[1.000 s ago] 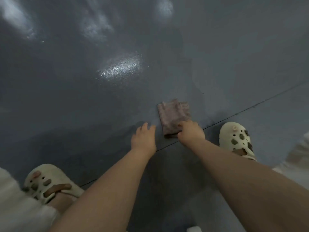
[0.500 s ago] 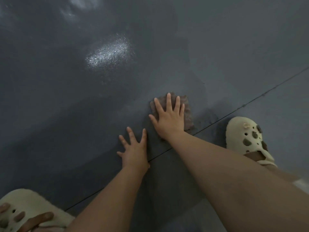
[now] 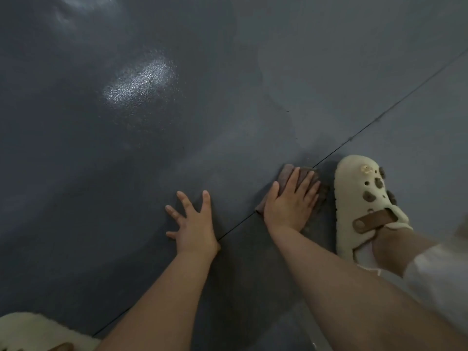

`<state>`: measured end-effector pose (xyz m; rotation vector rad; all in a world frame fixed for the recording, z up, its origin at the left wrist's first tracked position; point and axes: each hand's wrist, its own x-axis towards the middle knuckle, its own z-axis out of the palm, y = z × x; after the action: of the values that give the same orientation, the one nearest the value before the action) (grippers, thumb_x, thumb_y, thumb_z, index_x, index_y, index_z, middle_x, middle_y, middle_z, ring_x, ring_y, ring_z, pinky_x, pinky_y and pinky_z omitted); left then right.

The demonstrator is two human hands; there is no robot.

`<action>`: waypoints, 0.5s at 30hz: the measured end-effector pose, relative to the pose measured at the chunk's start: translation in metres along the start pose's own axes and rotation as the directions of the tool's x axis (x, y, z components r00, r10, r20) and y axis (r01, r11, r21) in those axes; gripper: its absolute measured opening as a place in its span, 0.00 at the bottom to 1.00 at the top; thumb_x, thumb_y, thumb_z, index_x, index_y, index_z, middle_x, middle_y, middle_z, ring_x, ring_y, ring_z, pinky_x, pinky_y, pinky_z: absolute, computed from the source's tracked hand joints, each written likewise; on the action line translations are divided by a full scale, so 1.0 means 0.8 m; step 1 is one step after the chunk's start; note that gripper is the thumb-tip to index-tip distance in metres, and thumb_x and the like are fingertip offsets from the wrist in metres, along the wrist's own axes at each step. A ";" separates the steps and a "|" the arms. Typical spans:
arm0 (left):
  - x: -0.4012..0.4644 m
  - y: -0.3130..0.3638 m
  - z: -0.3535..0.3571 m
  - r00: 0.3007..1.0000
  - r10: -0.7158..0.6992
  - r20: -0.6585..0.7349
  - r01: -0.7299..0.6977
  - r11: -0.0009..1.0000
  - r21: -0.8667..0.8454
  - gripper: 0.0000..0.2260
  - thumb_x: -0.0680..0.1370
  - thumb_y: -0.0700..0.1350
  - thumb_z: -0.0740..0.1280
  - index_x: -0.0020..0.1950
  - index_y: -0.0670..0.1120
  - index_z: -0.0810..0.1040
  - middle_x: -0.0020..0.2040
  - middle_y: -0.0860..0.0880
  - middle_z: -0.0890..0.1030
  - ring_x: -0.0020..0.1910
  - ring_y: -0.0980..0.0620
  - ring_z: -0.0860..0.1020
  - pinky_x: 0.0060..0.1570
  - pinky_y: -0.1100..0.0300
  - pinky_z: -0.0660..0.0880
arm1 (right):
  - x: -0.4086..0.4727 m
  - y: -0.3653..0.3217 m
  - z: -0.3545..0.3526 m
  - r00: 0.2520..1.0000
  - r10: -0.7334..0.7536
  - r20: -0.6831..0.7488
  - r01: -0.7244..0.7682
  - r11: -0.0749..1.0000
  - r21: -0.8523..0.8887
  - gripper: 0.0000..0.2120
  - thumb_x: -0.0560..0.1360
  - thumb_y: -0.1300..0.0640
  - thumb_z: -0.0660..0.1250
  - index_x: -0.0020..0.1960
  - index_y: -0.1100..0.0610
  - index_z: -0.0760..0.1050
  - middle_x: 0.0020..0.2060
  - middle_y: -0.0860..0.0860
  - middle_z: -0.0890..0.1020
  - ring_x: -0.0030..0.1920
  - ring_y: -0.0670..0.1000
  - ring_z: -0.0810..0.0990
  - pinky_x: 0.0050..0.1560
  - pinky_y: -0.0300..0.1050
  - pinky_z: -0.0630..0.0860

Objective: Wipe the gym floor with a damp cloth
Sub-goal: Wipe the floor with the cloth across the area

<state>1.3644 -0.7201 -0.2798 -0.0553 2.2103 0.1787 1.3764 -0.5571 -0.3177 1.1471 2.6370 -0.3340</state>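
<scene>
1. Grip state: right hand (image 3: 291,201) lies flat on the cloth (image 3: 287,173), fingers straight and slightly spread, palm pressing down. It pinches nothing.
2. Support: left hand (image 3: 193,224) rests flat on the bare floor (image 3: 177,59) just left of the grip, fingers spread wide, holding nothing.
3. Cloth position: the cloth sits under the right palm, astride the seam (image 3: 379,117) in the floor. Only its far edge and its left corner show beyond the hand.
4. Technique (judgement): palm pressure should stay even so the cloth slides as one flat pad and does not bunch under the fingers. Overlapping strokes would avoid dry strips.
5. Edge to the right: a clog (image 3: 364,198) stands just beside the grip, nearly touching the cloth. A stroke that way has almost no room.
6. Edge to the left: the left hand stands in the path; it would need lifting before a long sweep.
7. Open room: ahead of the grip the floor runs on unobstructed, darker and glossy on the left, paler on the right. The paler part is probably still unwiped.
</scene>
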 end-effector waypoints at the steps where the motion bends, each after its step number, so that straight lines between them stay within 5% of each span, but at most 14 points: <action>1: 0.000 0.000 0.000 1.000 0.003 -0.002 -0.003 1.000 0.001 0.52 0.71 0.45 0.75 0.77 0.55 0.35 0.72 0.39 0.27 0.72 0.29 0.36 0.64 0.32 0.61 | -0.001 -0.004 0.001 1.000 0.003 -0.003 -0.003 1.000 0.000 0.31 0.80 0.45 0.51 0.78 0.55 0.46 0.77 0.58 0.46 0.76 0.61 0.43 0.74 0.54 0.40; 6: -0.001 0.003 -0.003 1.000 0.000 0.011 0.000 1.000 -0.007 0.52 0.70 0.46 0.75 0.77 0.55 0.35 0.73 0.39 0.27 0.72 0.30 0.36 0.64 0.32 0.61 | 0.049 -0.045 -0.010 0.999 -0.035 -0.001 0.035 0.999 -0.012 0.31 0.80 0.44 0.51 0.78 0.55 0.45 0.77 0.58 0.44 0.76 0.60 0.41 0.74 0.56 0.40; 9: -0.001 0.003 -0.002 1.000 0.003 -0.005 -0.003 1.000 -0.005 0.52 0.70 0.45 0.76 0.77 0.54 0.37 0.73 0.38 0.28 0.72 0.29 0.37 0.63 0.31 0.62 | 0.073 -0.079 -0.015 0.979 -0.196 0.060 0.199 0.979 -0.048 0.31 0.80 0.42 0.49 0.78 0.53 0.43 0.77 0.58 0.41 0.76 0.61 0.38 0.74 0.57 0.37; 15: 0.000 0.002 -0.001 1.000 0.006 -0.014 -0.006 1.000 -0.029 0.53 0.69 0.46 0.77 0.77 0.56 0.37 0.73 0.40 0.28 0.73 0.30 0.37 0.63 0.31 0.61 | 0.038 -0.061 -0.003 0.726 -0.673 0.144 0.688 0.716 -0.120 0.27 0.81 0.42 0.49 0.77 0.46 0.48 0.77 0.53 0.46 0.77 0.56 0.41 0.73 0.52 0.37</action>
<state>1.3636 -0.7187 -0.2793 -0.0660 2.2218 0.2137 1.3196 -0.5681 -0.3195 0.0464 2.8375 -0.2703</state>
